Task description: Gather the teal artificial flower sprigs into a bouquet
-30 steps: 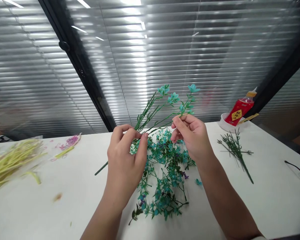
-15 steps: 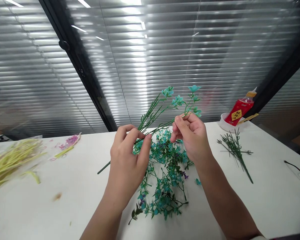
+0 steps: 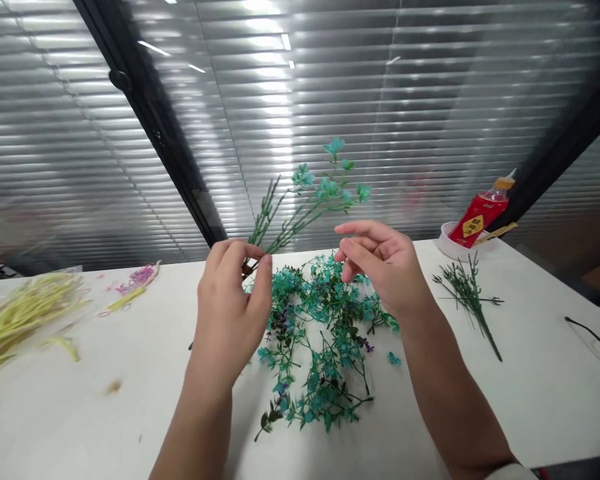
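Note:
My left hand pinches a bunch of green artificial stems that fans up and to the right. Teal blossoms sit on some tips, while other stems are bare. To the right of the bunch, my right hand is raised with its fingers apart and nothing between them. Below both hands, a loose heap of teal flower sprigs with some purple bits lies on the white table.
At the right lies a bare green stem bunch, with a red-labelled bottle in a white bowl behind it. Yellow strands and a purple tuft are at the left. A black cable rests at the far right.
My left hand has moved left with the stem bunch, which now points more upward. My right hand has let go of the flowered stem and its fingers have spread.

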### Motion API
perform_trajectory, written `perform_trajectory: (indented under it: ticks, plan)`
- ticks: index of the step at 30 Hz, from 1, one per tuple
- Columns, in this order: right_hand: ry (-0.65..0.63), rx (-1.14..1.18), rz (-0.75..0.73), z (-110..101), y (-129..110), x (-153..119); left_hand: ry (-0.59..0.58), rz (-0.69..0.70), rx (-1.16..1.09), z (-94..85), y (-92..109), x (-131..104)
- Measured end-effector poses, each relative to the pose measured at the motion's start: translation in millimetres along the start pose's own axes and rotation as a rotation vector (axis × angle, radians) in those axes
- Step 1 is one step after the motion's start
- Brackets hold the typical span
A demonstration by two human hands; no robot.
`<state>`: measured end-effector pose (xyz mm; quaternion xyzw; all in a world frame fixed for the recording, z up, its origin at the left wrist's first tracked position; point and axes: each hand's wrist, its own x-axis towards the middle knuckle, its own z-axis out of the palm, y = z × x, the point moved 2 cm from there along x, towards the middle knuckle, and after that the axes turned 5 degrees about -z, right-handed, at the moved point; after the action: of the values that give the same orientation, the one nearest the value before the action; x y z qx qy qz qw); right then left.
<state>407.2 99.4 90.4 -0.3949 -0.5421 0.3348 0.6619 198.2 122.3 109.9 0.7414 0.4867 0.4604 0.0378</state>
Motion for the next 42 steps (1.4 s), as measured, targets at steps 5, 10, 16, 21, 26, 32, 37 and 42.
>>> perform_trajectory:
  ticks: [5, 10, 16, 21, 26, 32, 37, 42]
  plan:
    - [-0.266, -0.295, 0.059, -3.8, 7.1, 1.9, 0.064, -0.015, 0.039, -4.6, -13.4, 9.3]
    - [-0.509, -0.768, 0.024, 8.4, 18.3, 1.8, -0.021, -0.032, 0.023, -2.3, -16.8, 10.4]
    - [-0.724, -0.878, 0.079, 25.2, 40.5, 3.9, -0.081, -0.010, 0.030, 1.1, -12.2, 8.2]
    - [-0.830, -0.996, 0.284, 15.7, 57.8, 8.3, -0.121, -0.041, 0.014, 1.5, -14.2, 6.0]
    - [-0.856, -1.065, 0.365, 14.2, 67.9, 11.7, -0.104, -0.051, 0.002, 0.0, -13.9, 6.0]
    - [-0.833, -1.168, 0.430, 24.7, 83.6, 11.8, -0.097, -0.060, -0.008, -1.0, -13.8, 6.3]
    - [-0.781, -1.138, 0.368, 16.6, 77.3, 16.9, -0.084, -0.057, -0.021, -1.4, -14.9, 5.4]
    - [-0.678, -1.060, 0.249, -6.8, 53.3, 22.4, -0.072, -0.059, -0.043, -1.3, -14.4, 5.2]
